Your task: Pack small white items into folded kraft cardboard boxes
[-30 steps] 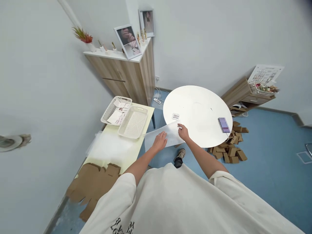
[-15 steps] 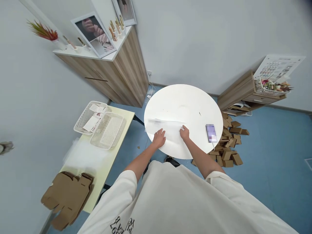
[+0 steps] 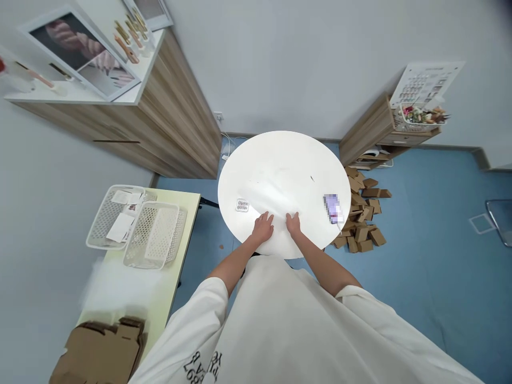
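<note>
A thin, translucent white plastic sheet [image 3: 272, 194] lies over the middle of the round white table [image 3: 280, 146], blurred and hard to tell from the tabletop. My left hand [image 3: 263, 228] is at its near left part, fingers bent onto the film. My right hand [image 3: 294, 224] grips the sheet's near edge farther right, thumb and fingers close together. To the left of the sheet, a small clear case [image 3: 242, 205] with rows of small pinkish pieces sits on the table. A purple, pixelated phone-like thing [image 3: 333, 208] with a white cable lies at the table's right.
On the yellow side table [image 3: 182, 200] stand two white plastic baskets [image 3: 152, 234], beside a translucent stack [image 3: 120, 285] and flattened brown cardboard boxes [image 3: 100, 346]. Several small brown boxes [image 3: 364, 213] are heaped on the floor at right. A wooden cabinet [image 3: 180, 117] stands behind at left.
The sheet has shifted right and creased, uncovering the small clear case. My hands have come closer together. The view has turned a little, so the table appears farther left.
</note>
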`<state>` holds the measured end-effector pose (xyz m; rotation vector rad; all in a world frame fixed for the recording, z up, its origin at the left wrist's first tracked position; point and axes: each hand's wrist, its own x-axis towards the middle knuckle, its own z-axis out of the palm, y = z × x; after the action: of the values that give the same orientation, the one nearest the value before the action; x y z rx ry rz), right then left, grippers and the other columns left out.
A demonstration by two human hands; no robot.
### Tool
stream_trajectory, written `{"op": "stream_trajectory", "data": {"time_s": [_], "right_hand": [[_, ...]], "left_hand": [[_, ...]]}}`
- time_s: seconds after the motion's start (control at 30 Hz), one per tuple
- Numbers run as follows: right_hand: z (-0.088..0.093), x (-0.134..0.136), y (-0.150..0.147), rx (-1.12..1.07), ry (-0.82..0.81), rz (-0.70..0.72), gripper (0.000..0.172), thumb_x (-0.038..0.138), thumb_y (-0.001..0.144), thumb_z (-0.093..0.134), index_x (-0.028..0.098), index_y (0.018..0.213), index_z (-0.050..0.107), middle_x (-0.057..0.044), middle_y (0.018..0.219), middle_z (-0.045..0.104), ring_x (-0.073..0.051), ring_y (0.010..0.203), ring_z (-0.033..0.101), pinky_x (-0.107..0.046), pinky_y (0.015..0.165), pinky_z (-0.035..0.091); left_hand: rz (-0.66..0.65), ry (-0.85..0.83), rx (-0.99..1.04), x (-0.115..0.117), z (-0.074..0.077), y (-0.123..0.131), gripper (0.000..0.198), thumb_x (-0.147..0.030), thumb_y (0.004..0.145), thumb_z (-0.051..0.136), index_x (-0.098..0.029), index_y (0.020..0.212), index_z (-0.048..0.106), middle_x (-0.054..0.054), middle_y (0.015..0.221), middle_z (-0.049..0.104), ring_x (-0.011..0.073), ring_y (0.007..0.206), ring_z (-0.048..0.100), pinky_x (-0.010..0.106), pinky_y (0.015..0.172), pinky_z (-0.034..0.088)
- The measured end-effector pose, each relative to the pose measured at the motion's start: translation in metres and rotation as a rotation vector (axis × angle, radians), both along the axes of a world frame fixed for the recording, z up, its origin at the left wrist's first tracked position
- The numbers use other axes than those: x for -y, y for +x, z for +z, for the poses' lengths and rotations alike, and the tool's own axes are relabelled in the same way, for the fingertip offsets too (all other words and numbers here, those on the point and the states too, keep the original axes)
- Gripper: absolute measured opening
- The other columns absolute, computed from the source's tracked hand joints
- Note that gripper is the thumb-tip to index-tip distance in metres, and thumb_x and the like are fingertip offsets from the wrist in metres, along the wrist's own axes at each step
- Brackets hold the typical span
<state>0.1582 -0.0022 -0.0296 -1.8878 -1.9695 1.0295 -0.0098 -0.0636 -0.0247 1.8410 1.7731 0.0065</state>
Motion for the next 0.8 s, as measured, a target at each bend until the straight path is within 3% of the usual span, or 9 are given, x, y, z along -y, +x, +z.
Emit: {"op": "stream_trajectory", "data": {"time_s": [0.1,0.17,0.23,0.3,0.43,0.6,0.8], "right_hand": [[0.002,0.014,0.001,0.000,-0.105,-0.187,0.058,0.044,0.101,0.032,0.013,0.150,0.038,-0.017,0.117,0.066,-0.028,0.108,0.064,-0.040,0.096,0.047],[0.004,0.018,0.005,0.072,-0.119,-0.215,0.055,0.043,0.101,0.033,0.014,0.146,0.042,-0.019,0.118,0.065,-0.029,0.110,0.062,-0.042,0.096,0.046],[0.007,0.015,0.009,0.162,-0.064,-0.132,0.046,0.037,0.100,0.037,0.017,0.139,0.049,-0.020,0.125,0.060,-0.031,0.117,0.057,-0.044,0.099,0.043],[0.009,0.006,0.012,0.217,0.003,0.039,0.040,0.028,0.097,0.041,0.019,0.133,0.055,-0.019,0.137,0.053,-0.033,0.127,0.049,-0.046,0.104,0.038],[0.005,-0.013,0.013,0.252,0.011,0.321,0.050,0.015,0.090,0.048,0.024,0.138,0.053,-0.012,0.156,0.037,-0.033,0.141,0.032,-0.050,0.113,0.027],[-0.006,-0.009,0.017,0.347,-0.077,0.377,0.052,0.018,0.090,0.050,0.022,0.142,0.050,-0.016,0.153,0.038,-0.036,0.135,0.036,-0.052,0.109,0.030],[-0.001,0.003,0.009,0.398,-0.120,0.362,0.046,0.024,0.093,0.049,0.020,0.139,0.051,-0.018,0.139,0.045,-0.033,0.122,0.045,-0.044,0.098,0.040]], "left_hand": [[-0.017,-0.031,-0.009,-0.003,-0.006,0.002,0.059,-0.030,0.095,0.044,-0.023,0.152,0.032,0.014,0.162,0.027,0.0335,0.148,0.028,0.050,0.115,0.029],[-0.022,-0.057,-0.028,-0.004,-0.009,0.001,0.060,-0.030,0.094,0.046,-0.022,0.152,0.032,0.016,0.163,0.026,0.0346,0.148,0.028,0.051,0.116,0.028],[-0.038,-0.074,-0.046,-0.004,-0.012,-0.001,0.060,-0.027,0.093,0.046,-0.020,0.151,0.033,0.018,0.163,0.025,0.0350,0.149,0.027,0.052,0.116,0.026],[-0.072,-0.088,-0.056,-0.003,-0.013,-0.004,0.061,-0.025,0.091,0.048,-0.020,0.150,0.034,0.018,0.164,0.023,0.0345,0.150,0.024,0.053,0.118,0.023],[-0.150,-0.106,-0.050,-0.002,-0.014,-0.014,0.063,-0.022,0.085,0.054,-0.022,0.146,0.038,0.015,0.165,0.020,0.0332,0.152,0.019,0.055,0.120,0.019],[-0.225,-0.078,-0.038,-0.009,-0.020,-0.028,0.062,-0.020,0.085,0.053,-0.021,0.145,0.040,0.014,0.165,0.020,0.0311,0.153,0.015,0.055,0.122,0.013],[-0.203,-0.067,-0.120,-0.017,-0.024,-0.040,0.058,-0.018,0.088,0.047,-0.017,0.146,0.040,0.017,0.165,0.020,0.0340,0.153,0.014,0.058,0.121,0.013]]}}
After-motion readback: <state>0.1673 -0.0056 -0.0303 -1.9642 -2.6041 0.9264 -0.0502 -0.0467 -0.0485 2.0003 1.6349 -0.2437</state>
